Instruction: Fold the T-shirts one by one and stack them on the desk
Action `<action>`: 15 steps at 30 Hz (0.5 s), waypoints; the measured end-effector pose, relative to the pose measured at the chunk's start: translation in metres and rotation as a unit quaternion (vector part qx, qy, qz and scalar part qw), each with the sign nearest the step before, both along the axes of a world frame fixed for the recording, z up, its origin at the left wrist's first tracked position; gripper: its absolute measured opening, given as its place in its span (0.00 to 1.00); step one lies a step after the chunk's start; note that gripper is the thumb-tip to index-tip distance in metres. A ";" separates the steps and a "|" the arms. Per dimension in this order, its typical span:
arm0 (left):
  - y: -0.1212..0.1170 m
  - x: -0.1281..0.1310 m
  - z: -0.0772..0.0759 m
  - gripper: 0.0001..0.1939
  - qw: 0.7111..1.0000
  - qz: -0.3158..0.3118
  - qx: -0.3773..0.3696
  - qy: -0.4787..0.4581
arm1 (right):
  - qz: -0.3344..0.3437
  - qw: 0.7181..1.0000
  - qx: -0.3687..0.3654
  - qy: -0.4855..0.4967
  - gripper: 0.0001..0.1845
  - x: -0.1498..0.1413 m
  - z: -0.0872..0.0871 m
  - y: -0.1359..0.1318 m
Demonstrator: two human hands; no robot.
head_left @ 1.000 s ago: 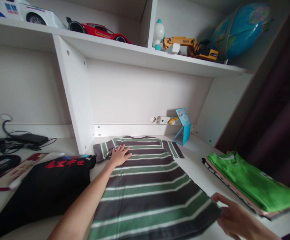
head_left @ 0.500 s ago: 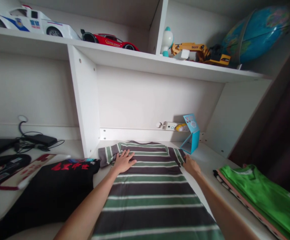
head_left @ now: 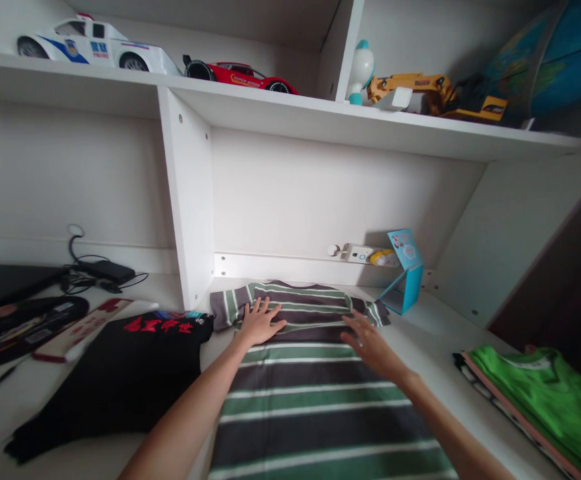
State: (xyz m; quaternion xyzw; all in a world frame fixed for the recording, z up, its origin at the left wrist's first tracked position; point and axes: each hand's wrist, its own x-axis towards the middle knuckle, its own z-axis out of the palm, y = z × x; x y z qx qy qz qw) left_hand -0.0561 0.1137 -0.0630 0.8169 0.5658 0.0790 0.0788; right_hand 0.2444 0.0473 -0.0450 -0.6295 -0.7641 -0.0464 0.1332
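Head view: left hand (head_left: 259,325) at 11 o'clock and right hand (head_left: 371,341) at 1, spread over the striped shirt (head_left: 315,400), could crease it by dragging.

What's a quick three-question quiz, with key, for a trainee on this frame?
1. True or false: the left hand is grasping a folded green T-shirt.
2. Which toy shares its shelf compartment with the white toy police car? A) yellow excavator B) globe C) red sports car
3. Fill in: the black garment with red lettering lies to the ____ of the striped T-shirt.

Key: 1. False, it lies spread on the striped T-shirt. 2. C, the red sports car. 3. Left.
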 end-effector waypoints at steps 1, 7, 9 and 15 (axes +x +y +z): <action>-0.001 0.001 0.000 0.39 1.000 0.001 0.000 0.000 | 0.050 0.999 -0.019 0.007 0.27 -0.011 -0.011 -0.018; -0.002 0.002 0.023 0.43 0.995 -0.003 -0.104 0.010 | 0.064 0.993 -0.085 0.045 0.30 -0.013 -0.038 -0.103; 0.002 -0.005 0.033 0.43 0.989 0.014 -0.145 0.024 | 0.050 0.993 -0.096 0.045 0.31 0.004 -0.038 -0.118; 0.019 -0.046 0.038 0.33 0.973 0.201 -0.108 0.036 | -0.026 0.998 -0.053 -0.010 0.29 0.025 -0.055 -0.145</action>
